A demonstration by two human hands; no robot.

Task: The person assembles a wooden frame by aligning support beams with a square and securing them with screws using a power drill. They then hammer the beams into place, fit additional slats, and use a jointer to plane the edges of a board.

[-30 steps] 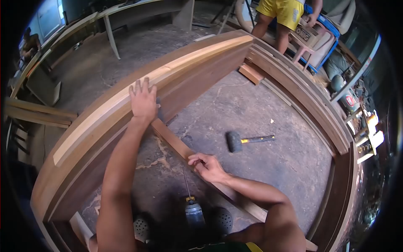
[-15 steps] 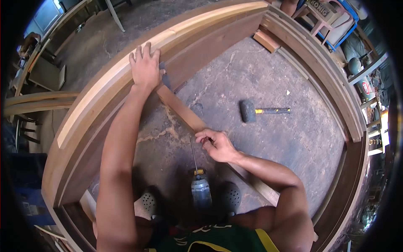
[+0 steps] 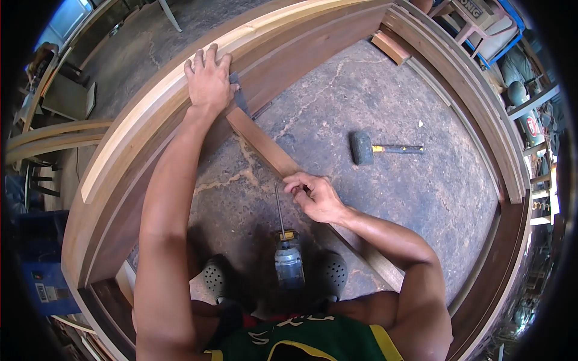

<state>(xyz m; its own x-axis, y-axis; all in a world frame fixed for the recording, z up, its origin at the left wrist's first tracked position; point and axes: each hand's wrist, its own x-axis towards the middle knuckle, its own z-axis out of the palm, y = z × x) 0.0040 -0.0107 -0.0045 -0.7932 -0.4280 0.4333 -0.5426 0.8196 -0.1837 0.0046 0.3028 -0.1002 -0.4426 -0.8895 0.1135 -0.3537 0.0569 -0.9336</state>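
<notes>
A person's bare left hand (image 3: 209,84) lies over the curved wooden rail (image 3: 144,123) at the far left of a large frame, fingers spread across its top; the palm hides what is beneath, so I cannot tell whether it grips. A wooden slat (image 3: 260,143) starts beside that hand and slants down toward the near right, passing under the right forearm. The right hand (image 3: 318,197) is at the slat's middle, fingers curled and tips at its edge; whether they pinch it is unclear. Compared with a second ago, both hands keep their places on the wood, but the view has tipped downward: more of the green top (image 3: 328,328) with yellow trim shows, and the co-worker's yellow shorts have left the picture. Inside the frame, a black-headed mallet (image 3: 362,148) lies on the floor to the right, and a long-shafted tool (image 3: 289,265) is nearby, between the person's perforated shoes (image 3: 215,277).
</notes>
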